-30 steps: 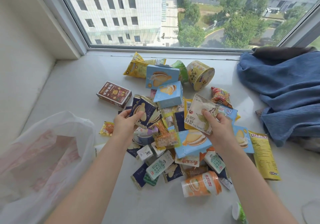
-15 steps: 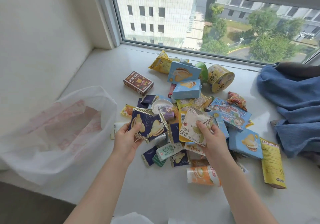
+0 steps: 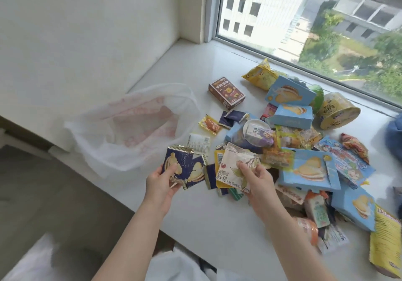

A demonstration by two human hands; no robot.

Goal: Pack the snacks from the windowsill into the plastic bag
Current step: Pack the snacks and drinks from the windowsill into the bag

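Note:
A pile of snacks (image 3: 291, 141) covers the white windowsill (image 3: 195, 211): blue boxes, a brown box (image 3: 226, 92), a yellow tub (image 3: 336, 115), small packets. My left hand (image 3: 162, 183) grips dark blue biscuit packets (image 3: 182, 167) above the sill's front part. My right hand (image 3: 256, 178) pinches a white tea packet (image 3: 236, 167) with a yellow packet behind it. The white plastic bag (image 3: 130, 126) with red print lies open on the sill, just left of my left hand.
The sill's front edge runs diagonally at lower left, with the floor (image 3: 54, 193) beyond it. A wall (image 3: 87, 30) stands behind the bag. The window (image 3: 315, 19) lines the far side. Blue cloth (image 3: 394, 128) shows at the right edge.
Both hands have carried their packets left, off the pile and toward the bag. The view has swung left, so the bag now sits nearer the middle.

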